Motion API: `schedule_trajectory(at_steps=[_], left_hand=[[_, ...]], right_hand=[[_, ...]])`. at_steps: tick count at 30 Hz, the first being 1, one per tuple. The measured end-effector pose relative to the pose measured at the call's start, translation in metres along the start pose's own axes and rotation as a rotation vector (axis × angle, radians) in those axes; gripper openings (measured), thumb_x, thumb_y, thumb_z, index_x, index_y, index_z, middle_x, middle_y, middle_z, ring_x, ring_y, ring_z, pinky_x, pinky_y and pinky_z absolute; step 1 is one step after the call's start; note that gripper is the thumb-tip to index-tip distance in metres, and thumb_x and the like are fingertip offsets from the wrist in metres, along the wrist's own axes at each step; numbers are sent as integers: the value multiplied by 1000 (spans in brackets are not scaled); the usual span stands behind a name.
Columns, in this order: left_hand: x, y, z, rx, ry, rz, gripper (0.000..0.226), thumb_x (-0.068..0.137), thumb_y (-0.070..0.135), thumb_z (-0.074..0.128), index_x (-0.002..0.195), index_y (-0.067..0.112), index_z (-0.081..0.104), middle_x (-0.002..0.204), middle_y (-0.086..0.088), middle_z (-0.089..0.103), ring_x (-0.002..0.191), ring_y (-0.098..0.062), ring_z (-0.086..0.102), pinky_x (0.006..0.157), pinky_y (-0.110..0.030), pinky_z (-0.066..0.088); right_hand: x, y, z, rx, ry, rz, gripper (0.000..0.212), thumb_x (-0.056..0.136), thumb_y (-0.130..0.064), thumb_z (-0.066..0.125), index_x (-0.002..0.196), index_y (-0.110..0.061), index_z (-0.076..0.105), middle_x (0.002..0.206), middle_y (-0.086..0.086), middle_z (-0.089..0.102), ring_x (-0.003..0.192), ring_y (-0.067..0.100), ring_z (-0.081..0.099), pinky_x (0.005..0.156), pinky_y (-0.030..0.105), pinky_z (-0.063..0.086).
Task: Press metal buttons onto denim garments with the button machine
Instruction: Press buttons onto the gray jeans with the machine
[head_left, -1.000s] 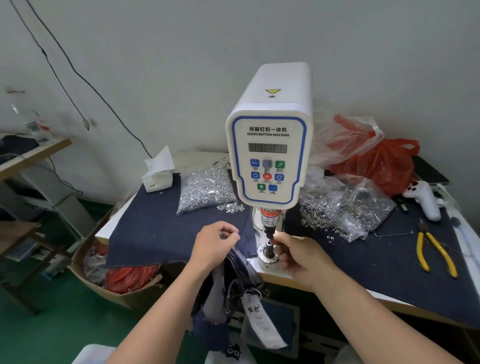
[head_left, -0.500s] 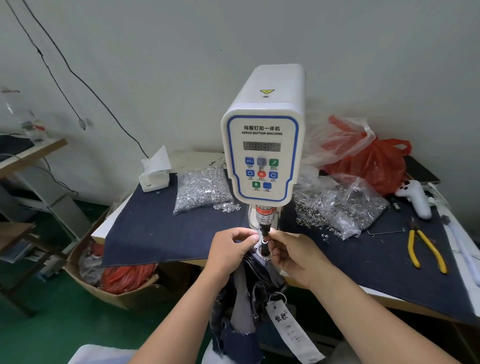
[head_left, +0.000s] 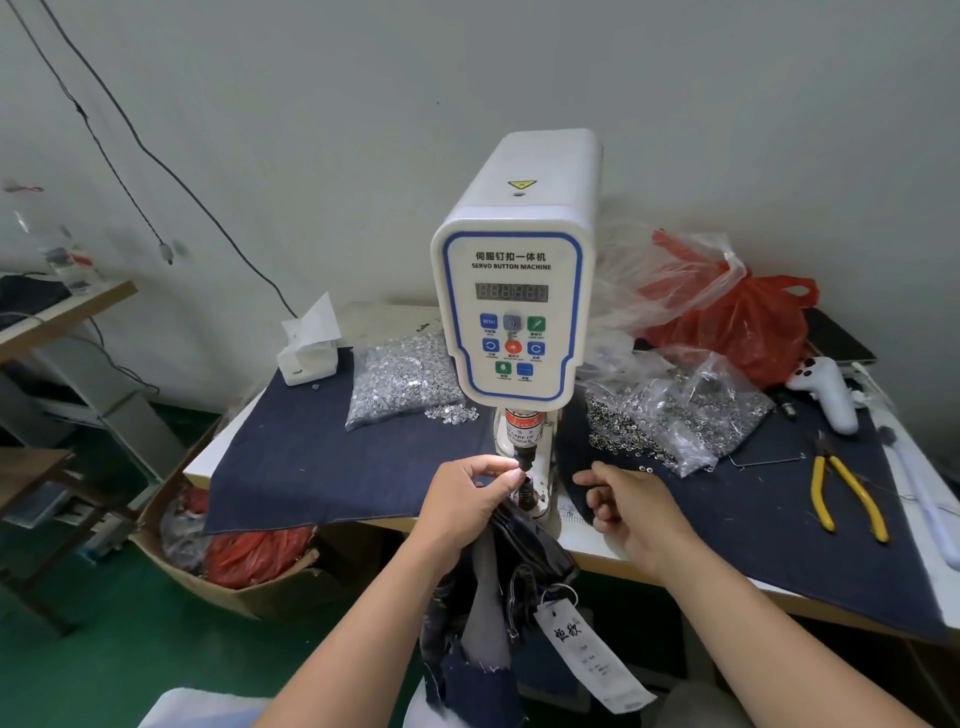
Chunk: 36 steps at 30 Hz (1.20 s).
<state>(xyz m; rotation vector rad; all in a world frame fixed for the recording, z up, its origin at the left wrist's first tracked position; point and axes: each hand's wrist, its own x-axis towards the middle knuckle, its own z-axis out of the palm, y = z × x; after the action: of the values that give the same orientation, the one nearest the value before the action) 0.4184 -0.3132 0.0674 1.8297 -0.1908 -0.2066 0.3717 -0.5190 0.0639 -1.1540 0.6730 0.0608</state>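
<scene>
Since a moment ago, my right hand (head_left: 626, 506) has drawn away from the button machine (head_left: 514, 312) toward the bag of metal buttons (head_left: 675, 421), fingers loosely curled, empty. My left hand (head_left: 467, 506) pinches the denim garment (head_left: 514, 551) at the die; I should hold it flat and centred

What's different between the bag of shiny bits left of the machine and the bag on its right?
The left bag holds bright, flat silver pieces and sits plump and compact. The right bag holds darker, ring-like pieces and sprawls open, with some spilled on the denim cloth. Both are clear plastic and flank the button machine.
</scene>
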Motion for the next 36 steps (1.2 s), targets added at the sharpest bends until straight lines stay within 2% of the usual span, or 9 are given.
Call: schedule_trajectory(at_steps=[5, 14, 20, 24, 26, 29, 31, 33, 36], left_hand=[[0, 1, 3, 56, -2, -2, 16, 88, 29, 84, 79, 40, 78, 84, 22, 76, 80, 8, 68, 80, -20, 47], [-1, 14, 2, 129, -23, -26, 6, 89, 28, 84, 86, 30, 79, 87, 11, 78, 84, 1, 72, 73, -11, 47], [-7, 20, -2, 93, -40, -77, 5, 96, 37, 72, 101, 38, 74, 95, 15, 76, 91, 6, 68, 75, -9, 46], [-13, 25, -9, -6, -20, -233, 24, 96, 46, 55, 104, 31, 71, 93, 17, 73, 98, -4, 64, 80, -26, 43], [-18, 24, -12, -197, -76, -318, 31, 87, 46, 58, 104, 24, 70, 90, 13, 73, 88, -10, 63, 78, -30, 44], [-26, 23, -18, -488, -247, -340, 21, 89, 35, 68, 102, 20, 64, 93, 2, 66, 73, -14, 60, 66, -27, 48], [-32, 26, -21, -541, -326, -298, 23, 88, 31, 72, 105, 20, 62, 94, 0, 63, 74, -15, 60, 65, -27, 50], [-36, 29, -23, -456, -347, -246, 29, 85, 33, 76, 107, 20, 63, 96, 2, 65, 79, -14, 62, 68, -27, 50], [-42, 32, -32, -118, -420, -127, 47, 79, 48, 83, 114, 24, 61, 100, 7, 69, 88, -6, 63, 78, -20, 49]], right_hand=[[4, 2, -8, 54, -31, 34, 30, 105, -20, 55, 93, 2, 72, 53, 2, 52, 41, 8, 39, 39, 20, 31], [9, 5, -10, 52, -37, 36, 31, 105, -22, 55, 91, 1, 72, 53, 2, 54, 41, 9, 40, 39, 20, 32], [3, 3, -8, -9, -46, 9, 31, 105, -22, 54, 95, 1, 72, 55, 3, 57, 42, 9, 42, 42, 21, 34], [-21, -3, -4, -398, -165, -196, 22, 99, -29, 60, 100, -13, 76, 79, 0, 75, 60, 10, 57, 60, 26, 49], [-37, -3, -3, -633, -271, -351, 20, 95, -40, 67, 107, -25, 74, 99, -7, 77, 78, 1, 66, 73, 20, 52], [-55, 1, -2, -989, -431, -425, 55, 78, -64, 73, 125, -39, 57, 115, -22, 65, 99, -10, 62, 79, 8, 46], [-60, 2, -1, -1213, -477, -445, 66, 71, -74, 72, 126, -41, 56, 114, -24, 64, 101, -6, 61, 82, 15, 48], [-62, 0, -3, -1265, -558, -493, 50, 81, -68, 69, 122, -40, 64, 105, -24, 69, 96, -5, 63, 84, 20, 50], [-63, -8, -9, -944, -650, -402, 15, 95, -39, 67, 109, -38, 74, 84, -20, 70, 78, -5, 61, 72, 15, 45]])
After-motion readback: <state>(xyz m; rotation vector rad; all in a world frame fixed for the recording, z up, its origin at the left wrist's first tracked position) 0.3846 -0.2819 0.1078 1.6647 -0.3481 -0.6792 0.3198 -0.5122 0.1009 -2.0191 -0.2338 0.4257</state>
